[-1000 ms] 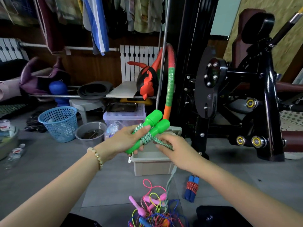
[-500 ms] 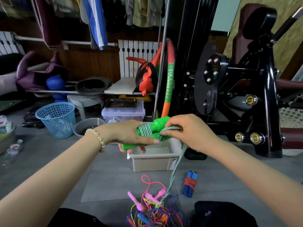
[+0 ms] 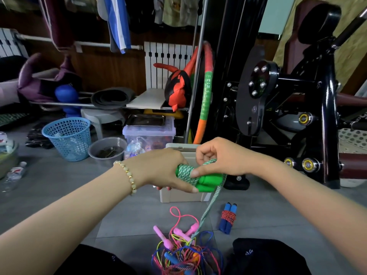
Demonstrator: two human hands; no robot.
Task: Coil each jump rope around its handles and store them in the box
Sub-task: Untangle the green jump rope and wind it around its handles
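Over the box (image 3: 178,195), my left hand (image 3: 162,169) grips the green handles (image 3: 208,182). My right hand (image 3: 220,157) pinches their rope (image 3: 211,205), which trails down before the box.

The room is dimly and softly lit, and the brightest area is found at upper right, where the pale wall panel (image 3: 277,14) is nearly washed out. Small glints are thrown off the bolts of the black exercise machine (image 3: 325,108). The hanging clothes (image 3: 117,22) are left in shadow. The green handles (image 3: 208,182) and braided rope (image 3: 211,207) are rendered sharply. The metal pole (image 3: 195,76) is bowed by wide-angle distortion.
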